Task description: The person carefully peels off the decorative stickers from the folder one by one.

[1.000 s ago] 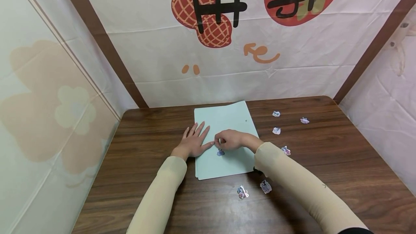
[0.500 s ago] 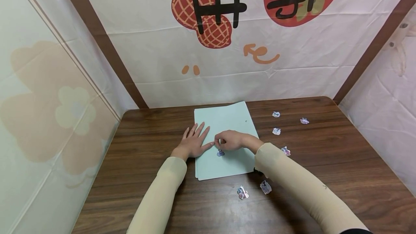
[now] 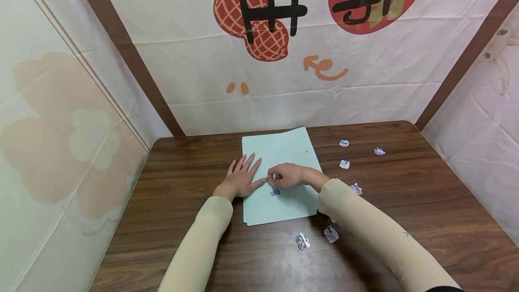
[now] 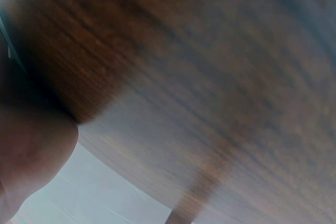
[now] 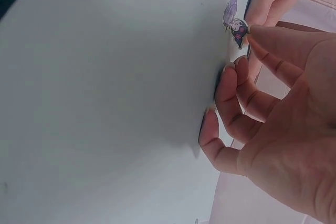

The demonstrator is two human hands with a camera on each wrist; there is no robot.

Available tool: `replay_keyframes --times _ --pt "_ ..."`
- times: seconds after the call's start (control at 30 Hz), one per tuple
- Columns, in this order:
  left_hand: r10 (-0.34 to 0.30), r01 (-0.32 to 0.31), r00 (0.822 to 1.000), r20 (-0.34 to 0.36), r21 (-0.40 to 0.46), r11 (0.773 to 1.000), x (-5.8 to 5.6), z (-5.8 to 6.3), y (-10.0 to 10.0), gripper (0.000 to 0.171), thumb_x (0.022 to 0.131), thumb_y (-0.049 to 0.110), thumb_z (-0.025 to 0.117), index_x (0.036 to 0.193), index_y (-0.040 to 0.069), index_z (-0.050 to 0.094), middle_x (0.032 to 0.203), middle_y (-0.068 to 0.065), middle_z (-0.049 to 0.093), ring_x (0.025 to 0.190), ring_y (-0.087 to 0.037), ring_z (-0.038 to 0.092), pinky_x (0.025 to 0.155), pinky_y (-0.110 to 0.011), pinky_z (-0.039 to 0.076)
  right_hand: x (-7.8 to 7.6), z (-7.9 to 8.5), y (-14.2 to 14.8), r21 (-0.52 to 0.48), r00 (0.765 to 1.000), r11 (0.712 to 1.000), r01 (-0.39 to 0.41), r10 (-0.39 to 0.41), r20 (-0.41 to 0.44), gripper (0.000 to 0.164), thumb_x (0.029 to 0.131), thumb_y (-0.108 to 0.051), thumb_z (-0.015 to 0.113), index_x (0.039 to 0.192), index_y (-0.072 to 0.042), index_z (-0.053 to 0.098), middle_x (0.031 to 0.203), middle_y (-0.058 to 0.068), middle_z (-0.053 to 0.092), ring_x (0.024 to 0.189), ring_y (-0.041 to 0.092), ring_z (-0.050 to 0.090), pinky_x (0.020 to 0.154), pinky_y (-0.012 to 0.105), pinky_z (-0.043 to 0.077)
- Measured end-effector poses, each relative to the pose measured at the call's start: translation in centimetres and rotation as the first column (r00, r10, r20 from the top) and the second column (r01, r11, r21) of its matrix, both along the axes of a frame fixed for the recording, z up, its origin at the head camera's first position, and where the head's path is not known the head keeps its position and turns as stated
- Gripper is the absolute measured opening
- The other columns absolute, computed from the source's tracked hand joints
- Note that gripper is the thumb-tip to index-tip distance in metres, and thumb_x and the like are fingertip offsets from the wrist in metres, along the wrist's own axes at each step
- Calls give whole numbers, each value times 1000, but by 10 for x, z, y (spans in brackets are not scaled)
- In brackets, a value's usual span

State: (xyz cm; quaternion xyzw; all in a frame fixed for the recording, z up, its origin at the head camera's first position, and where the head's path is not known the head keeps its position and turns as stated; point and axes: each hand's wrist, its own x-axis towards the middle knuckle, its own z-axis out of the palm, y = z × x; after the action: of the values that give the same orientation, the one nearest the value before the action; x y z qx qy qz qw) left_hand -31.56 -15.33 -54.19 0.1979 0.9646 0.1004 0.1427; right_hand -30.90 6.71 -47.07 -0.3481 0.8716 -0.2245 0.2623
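A small purple and black cartoon sticker (image 5: 239, 31) is pinched between the thumb and forefinger of my right hand (image 3: 285, 175). Part of it lies close against the pale blue-green paper (image 3: 279, 211), and in the right wrist view its purple part stretches past the fingertips. The other right fingers curl with their tips at the paper. My left hand (image 3: 242, 180) rests with fingers spread across the left side of the paper, its thumb pointing towards the right fingertips. The left wrist view shows only the edge of that hand (image 4: 34, 150) and wood.
Cut-out stickers lie on the brown wooden table (image 3: 174, 211): several at the right, among them a star-like one (image 3: 356, 189), and two near the front, a shiny one (image 3: 302, 240) and a purple one (image 3: 331, 234). A printed cloth (image 3: 194, 66) hangs behind the table.
Both hands stay in place on the paper. The sticker's visible part shifts slightly in the right fingertips; the rest stands as before.
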Motion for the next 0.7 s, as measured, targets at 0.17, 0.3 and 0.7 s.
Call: replay_keyframes --times 0.17,0.3,0.7 --pt "0 0 1000 6 -10 1000 -1 -1 0 80 102 71 30 166 30 5 172 1 -11 158 -28 -11 123 -57 -7 1 1 1 -5 1000 1000 5 -5 5 16 104 -11 52 106 -7 68 74 -4 55 62 11 45 61 27 38" --pt "2 -2 1000 0 -19 1000 -3 -3 0 80 102 71 29 166 30 3 172 2 -12 158 -27 -12 123 -57 -8 1 2 2 -14 1000 1000 5 -5 5 16 104 -11 52 107 -7 68 75 -4 56 63 11 46 61 27 39" --pt "2 -2 1000 -11 -20 1000 -2 -6 0 80 102 71 30 166 30 4 172 2 -12 158 -27 -12 123 -57 -8 1 1 3 -26 999 1000 16 -15 37 16 104 -10 52 108 -7 67 74 -4 54 63 11 44 61 27 38"
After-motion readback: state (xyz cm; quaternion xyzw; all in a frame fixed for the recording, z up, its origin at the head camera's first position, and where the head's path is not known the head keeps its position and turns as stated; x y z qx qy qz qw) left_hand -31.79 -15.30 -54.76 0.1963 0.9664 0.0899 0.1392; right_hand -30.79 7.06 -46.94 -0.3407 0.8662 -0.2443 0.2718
